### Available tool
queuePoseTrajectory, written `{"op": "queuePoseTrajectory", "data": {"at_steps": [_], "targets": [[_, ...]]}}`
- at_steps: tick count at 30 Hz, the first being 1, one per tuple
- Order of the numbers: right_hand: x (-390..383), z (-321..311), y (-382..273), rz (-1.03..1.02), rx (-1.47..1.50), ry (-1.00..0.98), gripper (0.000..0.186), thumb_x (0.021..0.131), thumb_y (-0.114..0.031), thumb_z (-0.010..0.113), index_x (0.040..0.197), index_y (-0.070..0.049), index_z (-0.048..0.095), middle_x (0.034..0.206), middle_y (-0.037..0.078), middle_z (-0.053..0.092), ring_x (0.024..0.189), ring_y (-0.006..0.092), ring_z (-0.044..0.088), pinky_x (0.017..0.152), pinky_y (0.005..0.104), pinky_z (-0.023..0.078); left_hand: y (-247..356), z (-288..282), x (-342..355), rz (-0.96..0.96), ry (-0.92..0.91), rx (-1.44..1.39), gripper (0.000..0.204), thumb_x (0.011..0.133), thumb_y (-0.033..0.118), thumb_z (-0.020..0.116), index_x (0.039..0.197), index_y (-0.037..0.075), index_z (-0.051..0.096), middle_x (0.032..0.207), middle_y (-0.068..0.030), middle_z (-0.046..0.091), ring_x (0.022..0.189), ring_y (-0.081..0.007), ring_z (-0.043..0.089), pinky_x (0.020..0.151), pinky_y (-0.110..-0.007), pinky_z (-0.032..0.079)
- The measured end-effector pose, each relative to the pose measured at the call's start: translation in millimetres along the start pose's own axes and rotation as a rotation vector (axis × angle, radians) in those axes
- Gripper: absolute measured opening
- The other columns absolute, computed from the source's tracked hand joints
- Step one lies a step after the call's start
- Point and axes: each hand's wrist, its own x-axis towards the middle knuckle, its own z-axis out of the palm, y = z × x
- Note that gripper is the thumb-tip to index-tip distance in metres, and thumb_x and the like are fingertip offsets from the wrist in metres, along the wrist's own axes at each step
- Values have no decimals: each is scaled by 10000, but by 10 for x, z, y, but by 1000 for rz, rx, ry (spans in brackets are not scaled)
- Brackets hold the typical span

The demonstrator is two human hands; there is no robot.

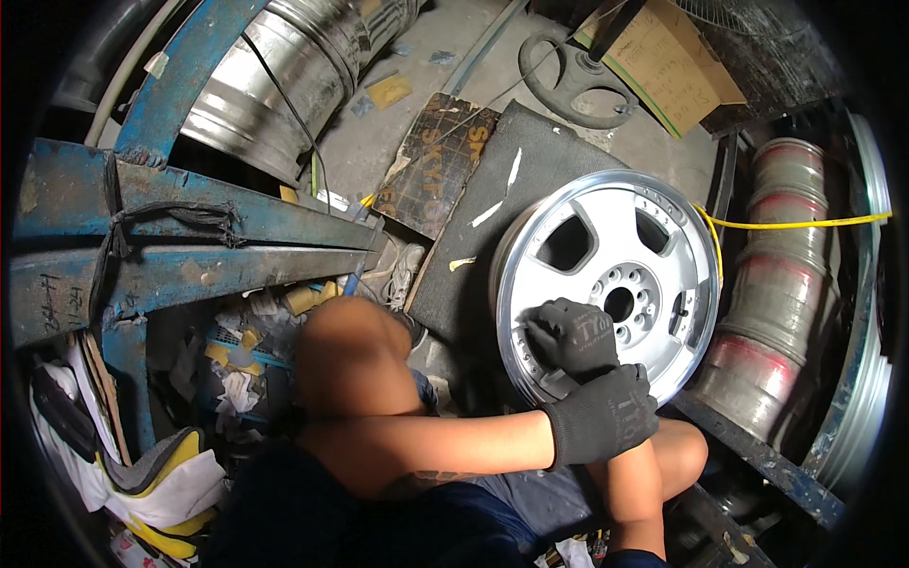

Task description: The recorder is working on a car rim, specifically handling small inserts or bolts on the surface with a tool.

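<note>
A silver car wheel rim (606, 204) with a polished lip stands tilted in front of me, its spoked face toward me. My right hand (579, 339), in a dark grey work glove, is over the lower left of that face with its fingers curled in. Whatever its palm may hold is hidden. My left hand (606, 417), gloved alike, comes across from the left and lies over my right wrist. Its fingers wrap round the cuff of the right glove, which it mostly covers. Both bare knees are bent, one on each side of my forearms.
A dark mat (530, 151) and a worn board (436, 166) lie beyond my left knee. A blue metal frame (208, 270) juts in from the left. Stacked rims (776, 275) fill a rack at right, near a yellow hose (795, 224). Farther off lie a steering wheel (544, 80) and cardboard (653, 66).
</note>
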Motion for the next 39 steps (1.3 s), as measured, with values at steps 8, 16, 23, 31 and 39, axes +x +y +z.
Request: {"op": "queuePoseTrajectory", "data": {"at_steps": [8, 16, 23, 31, 39], "targets": [[40, 23, -45, -10, -64, 29, 112, 885, -242, 735, 952, -158, 765, 845, 93, 728, 754, 289, 718, 688, 415, 563, -19, 0, -16, -15, 52, -28, 153, 840, 212, 614, 736, 180, 722, 792, -38, 687, 828, -213, 657, 844, -386, 467], [35, 104, -41, -48, -75, 34, 122, 880, -253, 732, 917, -137, 739, 778, 93, 704, 726, 301, 704, 662, 444, 541, 5, -4, -42, 20, 17, -48, 128, 855, 221, 614, 777, 204, 715, 801, -27, 677, 838, -214, 653, 836, -386, 449], [20, 87, -46, -36, -92, 76, 140, 879, -267, 730, 873, -128, 718, 760, 92, 700, 690, 300, 701, 626, 439, 534, -2, -37, -2, 22, 37, -36, 137, 858, 221, 608, 777, 205, 718, 790, -28, 677, 825, -220, 655, 826, -394, 447], [-17, 114, -202, -4, -85, 71, 148, 874, -270, 727, 901, -126, 705, 785, 106, 707, 712, 318, 702, 643, 457, 536, -37, -56, -55, 21, 21, -19, 138, 848, 222, 610, 755, 182, 704, 778, -40, 673, 797, -217, 649, 792, -383, 453], [-74, -197, -215, 322, 110, 184, 160, 934, -263, 719, 983, -112, 746, 858, 136, 728, 814, 330, 709, 762, 440, 549, -191, -332, 90, 40, 138, -71, 198, 856, 216, 609, 992, 125, 719, 995, -110, 679, 921, -253, 641, 826, -418, 465]]}}
